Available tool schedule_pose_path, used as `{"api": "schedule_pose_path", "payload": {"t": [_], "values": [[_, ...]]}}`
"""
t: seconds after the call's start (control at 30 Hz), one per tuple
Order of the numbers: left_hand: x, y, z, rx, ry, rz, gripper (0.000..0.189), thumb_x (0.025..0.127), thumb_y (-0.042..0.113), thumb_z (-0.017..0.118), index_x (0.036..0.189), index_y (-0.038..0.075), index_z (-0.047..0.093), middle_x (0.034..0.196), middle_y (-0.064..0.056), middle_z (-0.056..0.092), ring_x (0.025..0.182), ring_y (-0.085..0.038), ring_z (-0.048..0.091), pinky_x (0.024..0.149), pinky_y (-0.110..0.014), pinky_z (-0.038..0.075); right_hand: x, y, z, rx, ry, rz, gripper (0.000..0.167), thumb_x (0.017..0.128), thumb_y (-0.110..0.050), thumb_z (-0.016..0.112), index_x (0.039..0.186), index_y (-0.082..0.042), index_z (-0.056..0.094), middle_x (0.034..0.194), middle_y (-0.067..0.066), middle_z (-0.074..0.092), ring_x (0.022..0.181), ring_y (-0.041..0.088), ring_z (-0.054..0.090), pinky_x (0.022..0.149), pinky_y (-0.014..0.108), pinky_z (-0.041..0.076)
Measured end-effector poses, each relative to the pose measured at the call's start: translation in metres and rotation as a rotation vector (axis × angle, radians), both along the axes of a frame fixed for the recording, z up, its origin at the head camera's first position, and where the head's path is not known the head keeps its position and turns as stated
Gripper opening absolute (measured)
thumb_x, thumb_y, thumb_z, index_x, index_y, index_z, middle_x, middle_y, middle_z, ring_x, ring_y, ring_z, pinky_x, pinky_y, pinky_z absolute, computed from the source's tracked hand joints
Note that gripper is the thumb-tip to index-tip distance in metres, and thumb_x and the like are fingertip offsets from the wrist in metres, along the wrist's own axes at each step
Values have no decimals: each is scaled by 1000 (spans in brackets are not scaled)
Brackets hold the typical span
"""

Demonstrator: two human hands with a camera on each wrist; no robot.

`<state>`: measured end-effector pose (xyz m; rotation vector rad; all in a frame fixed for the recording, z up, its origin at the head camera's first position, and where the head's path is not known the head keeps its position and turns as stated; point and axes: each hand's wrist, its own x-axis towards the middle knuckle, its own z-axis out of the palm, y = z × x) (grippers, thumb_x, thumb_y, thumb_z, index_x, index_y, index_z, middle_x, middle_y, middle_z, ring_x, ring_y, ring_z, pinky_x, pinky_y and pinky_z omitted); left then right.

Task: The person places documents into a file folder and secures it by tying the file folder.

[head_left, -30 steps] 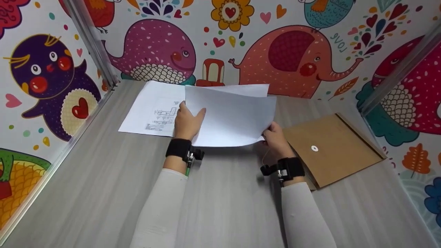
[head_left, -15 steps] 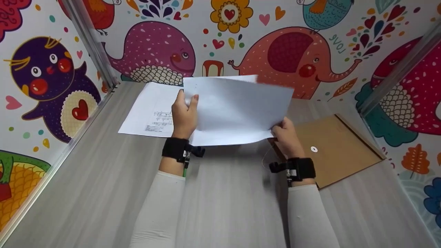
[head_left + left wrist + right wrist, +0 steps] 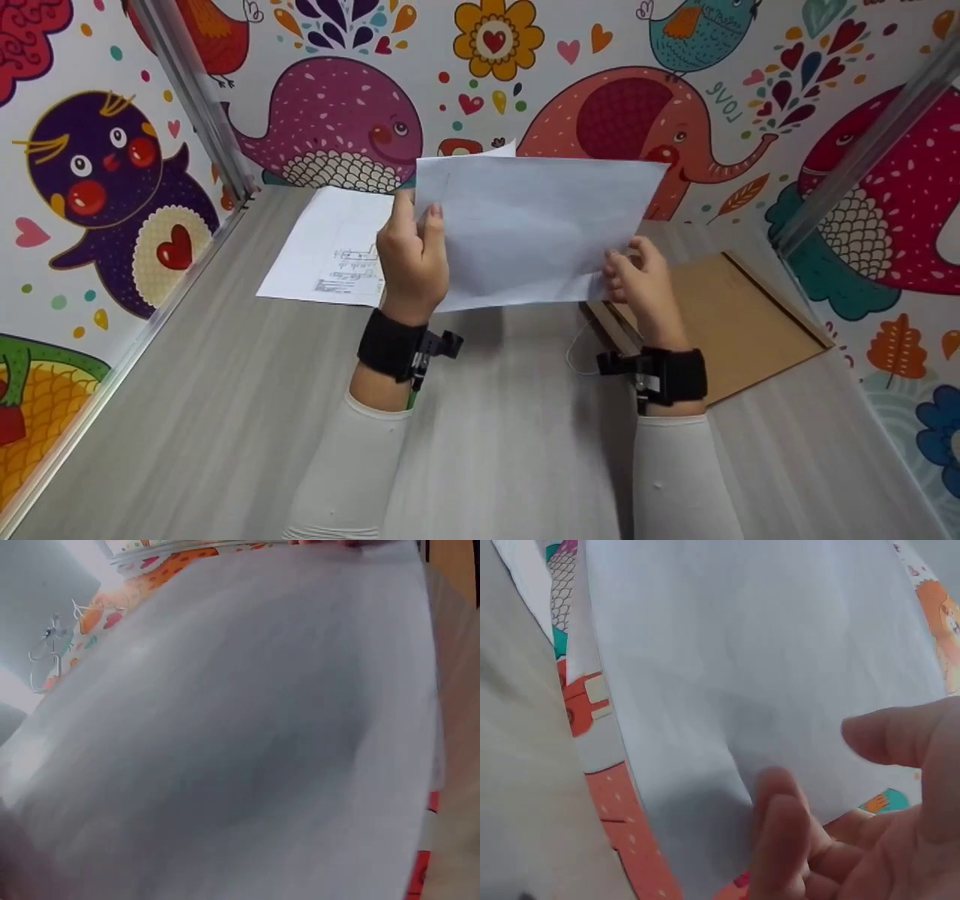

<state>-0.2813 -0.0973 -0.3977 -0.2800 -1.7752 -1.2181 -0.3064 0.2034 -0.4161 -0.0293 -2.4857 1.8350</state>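
Note:
Raised off the table are white sheets of paper (image 3: 540, 225), their near face blank, with a second corner showing behind the top edge. My left hand (image 3: 414, 259) grips their left edge, thumb in front and fingers behind. At the lower right corner is my right hand (image 3: 643, 281). In the right wrist view its bent fingers (image 3: 780, 825) lie against the front of the paper, beside a crease, and the thumb (image 3: 889, 735) stands apart from them. The left wrist view is mostly filled by the blank paper (image 3: 247, 705).
A printed sheet with a line drawing (image 3: 330, 247) lies on the table (image 3: 225, 420) at the left. To the right lies a brown envelope folder (image 3: 742, 322) with a thin string (image 3: 571, 352). Walls (image 3: 480, 105) printed with cartoon animals enclose the table.
Both hands have lifted the sheets, tilting them more upright. The right hand has moved right and up, and its thumb has come away from the paper.

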Motion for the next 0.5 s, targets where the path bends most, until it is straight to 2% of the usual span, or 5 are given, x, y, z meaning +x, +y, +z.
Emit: {"api": "schedule_pose_path", "payload": {"t": [0.07,0.17,0.33,0.4,0.5], "values": [[6,2,4,-9,8,-19,39,104,8,53,139,-10,58,120,-23,75,103,-26,74,90,-46,61,2,2,3,29,60,-34,41,106,-27,60,139,-5,52,102,3,58,88,12,54,75,25,50],[11,3,7,-32,24,10,31,105,8,54,129,-10,62,109,-23,76,89,-27,73,77,-42,61,5,6,3,0,160,-62,39,103,-26,66,136,-7,56,107,0,60,98,14,54,85,31,44],[15,3,11,-46,19,29,20,105,8,53,111,-8,63,91,-22,73,65,-23,57,54,-30,38,7,17,1,-322,184,156,35,100,-5,61,134,-13,55,120,1,66,114,21,62,100,43,47],[16,3,11,-44,9,-16,20,103,8,52,110,-8,63,92,-21,73,64,-22,57,53,-27,36,9,20,1,-381,160,219,41,96,6,58,133,-11,54,121,4,66,115,23,63,102,43,51],[17,4,11,-39,-2,-76,22,99,7,51,111,-8,63,96,-21,75,68,-22,64,54,-27,42,13,21,5,-371,155,195,47,90,14,57,130,-10,55,119,4,65,113,23,64,99,39,53]]}}
